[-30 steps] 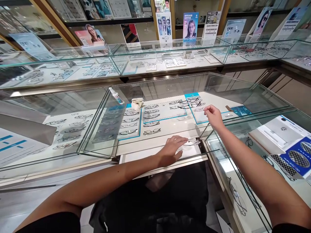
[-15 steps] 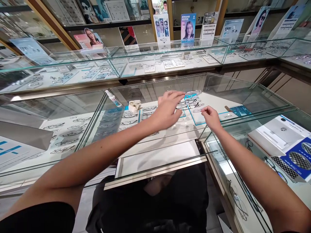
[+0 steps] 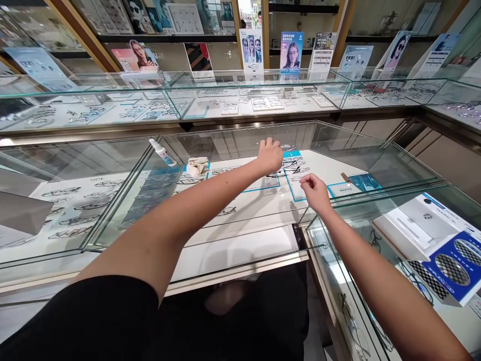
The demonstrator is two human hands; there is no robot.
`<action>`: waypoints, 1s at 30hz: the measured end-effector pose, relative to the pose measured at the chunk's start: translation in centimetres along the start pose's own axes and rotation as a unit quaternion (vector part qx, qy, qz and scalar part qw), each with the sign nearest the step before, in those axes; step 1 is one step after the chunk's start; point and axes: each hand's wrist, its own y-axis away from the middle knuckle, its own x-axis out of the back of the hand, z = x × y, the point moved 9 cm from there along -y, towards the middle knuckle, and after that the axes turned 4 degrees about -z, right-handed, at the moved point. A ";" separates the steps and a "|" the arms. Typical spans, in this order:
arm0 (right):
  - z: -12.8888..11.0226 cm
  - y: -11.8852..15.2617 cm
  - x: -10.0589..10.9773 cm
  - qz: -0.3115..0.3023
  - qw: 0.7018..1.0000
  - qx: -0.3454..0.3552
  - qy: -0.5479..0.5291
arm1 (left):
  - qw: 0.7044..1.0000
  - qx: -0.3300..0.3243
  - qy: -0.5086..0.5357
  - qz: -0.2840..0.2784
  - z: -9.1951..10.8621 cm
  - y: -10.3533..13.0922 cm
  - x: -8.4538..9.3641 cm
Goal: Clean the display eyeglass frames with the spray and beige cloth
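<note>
- Eyeglasses [image 3: 295, 170] with dark frames are overlapping one another over the blue-headed display mat [image 3: 292, 154] of the glass counter [image 3: 259, 215]; I can't make out whether they are resting on the glass or on the mat itself.
- Left hand [image 3: 270, 154] is reaching to the mat's far left corner, back of the hand upward and fingers bending; a pale-rimmed pair [image 3: 288, 147] is showing just beside the fingertips, and whether this grip is grasping it I can't make out.
- Right hand [image 3: 314, 191] is hovering by the mat's near right side, thumb pressing toward curled fingers; whether this grip is clasping anything is too small to see.
- Crumpled cloth [image 3: 197, 166] is sitting left of the mat, and a white spray bottle [image 3: 163, 152] is resting farther left.
- Blue card [image 3: 364, 181] is lying right of the mat.
- White-and-blue box [image 3: 432, 245] is resting well right of the mat, nearer the body.
- Promotional signs [image 3: 291, 52] are standing beyond the mat, on a second glass counter [image 3: 240, 124].
</note>
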 end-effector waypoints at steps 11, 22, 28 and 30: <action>-0.3 0.1 -0.3 -0.001 1.000 0.002 0.023 | 0.999 -0.008 -0.030 -0.039 1.6 0.2 -2.5; -0.1 0.2 0.0 -0.001 1.000 0.004 0.005 | 0.991 -0.075 0.063 0.086 2.8 4.0 2.1; -0.2 0.3 -0.1 0.003 0.999 0.017 0.037 | 0.884 -0.403 0.216 0.099 7.3 18.6 3.3; -0.4 0.4 -0.1 0.002 0.999 0.020 0.048 | 0.843 -0.454 0.285 0.045 7.6 23.1 0.9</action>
